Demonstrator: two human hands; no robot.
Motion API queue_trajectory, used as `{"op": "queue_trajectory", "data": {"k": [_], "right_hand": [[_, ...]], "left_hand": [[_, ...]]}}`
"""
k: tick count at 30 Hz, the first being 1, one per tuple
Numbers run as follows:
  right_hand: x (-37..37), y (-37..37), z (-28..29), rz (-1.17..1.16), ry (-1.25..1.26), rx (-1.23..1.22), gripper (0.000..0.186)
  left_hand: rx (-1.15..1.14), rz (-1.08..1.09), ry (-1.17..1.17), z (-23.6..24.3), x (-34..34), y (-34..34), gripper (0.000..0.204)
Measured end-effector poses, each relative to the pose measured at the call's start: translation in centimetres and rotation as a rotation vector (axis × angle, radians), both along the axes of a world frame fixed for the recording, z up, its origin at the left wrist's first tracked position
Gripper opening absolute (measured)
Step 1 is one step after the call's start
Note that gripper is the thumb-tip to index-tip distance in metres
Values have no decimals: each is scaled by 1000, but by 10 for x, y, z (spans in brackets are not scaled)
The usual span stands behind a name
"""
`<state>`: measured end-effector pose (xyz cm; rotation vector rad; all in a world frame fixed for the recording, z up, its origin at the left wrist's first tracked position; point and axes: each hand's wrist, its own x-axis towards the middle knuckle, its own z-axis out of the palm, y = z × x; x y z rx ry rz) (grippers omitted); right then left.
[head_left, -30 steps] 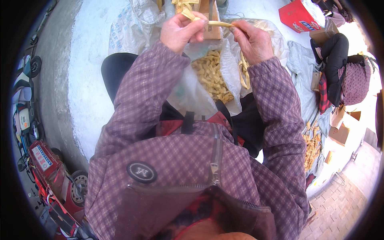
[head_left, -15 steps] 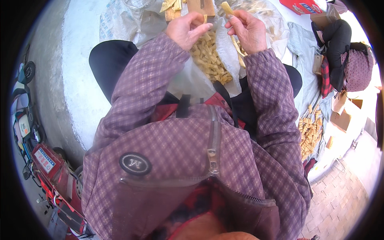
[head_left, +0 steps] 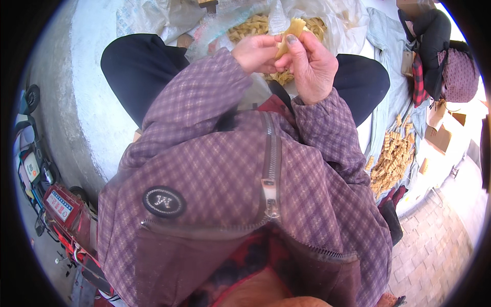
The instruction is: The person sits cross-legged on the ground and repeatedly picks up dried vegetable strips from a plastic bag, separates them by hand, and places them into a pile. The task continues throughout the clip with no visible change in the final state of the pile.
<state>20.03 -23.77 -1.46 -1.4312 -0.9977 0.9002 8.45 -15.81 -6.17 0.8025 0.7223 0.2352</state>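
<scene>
My right hand (head_left: 309,64) pinches a flattened pale-yellow strip (head_left: 292,31) between thumb and fingers, its frayed tip pointing up. My left hand (head_left: 253,53) is closed at the same strip from the left, its fingertips partly hidden behind it and my right fingers. Both hands meet above an open plastic sack (head_left: 279,15) holding many similar yellow pieces (head_left: 248,26), between my dark-trousered knees (head_left: 138,66).
A co-worker's dark-clad legs (head_left: 429,61) are at upper right, near cardboard boxes (head_left: 437,138). A pile of tan bundled pieces (head_left: 391,161) lies on grey sheeting at right. A red vehicle (head_left: 61,204) and other vehicles line the left edge.
My hands have come lower and together from being apart. The strip in my right hand now stands upright between both hands. The whole view has shifted, with my knees showing more.
</scene>
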Motion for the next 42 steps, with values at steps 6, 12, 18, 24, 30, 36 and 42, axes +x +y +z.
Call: {"op": "queue_trajectory", "data": {"k": [6, 12, 18, 24, 30, 36, 42], "right_hand": [[-6, -3, -33, -52, -216, -126, 14], [15, -1, -35, 231, 521, -366, 21], [21, -4, -53, 366, 598, -416, 26], [-3, -4, -38, 126, 154, -343, 26], [4, -6, -54, 130, 6, -295, 23], [19, -3, -69, 142, 824, -319, 22], [10, -5, -67, 160, 831, -293, 24]], "left_hand": [[943, -192, 218, 3, -8, 1, 14], [1157, 2, -65, 5, -10, 5, 46], [367, -129, -23, -6, -17, 13, 35], [966, -137, 167, -11, -24, 14, 19], [611, -73, 69, -15, -24, 20, 21], [992, -173, 51, -18, -24, 19, 28], [1594, -274, 172, -12, -23, 14, 21]]}}
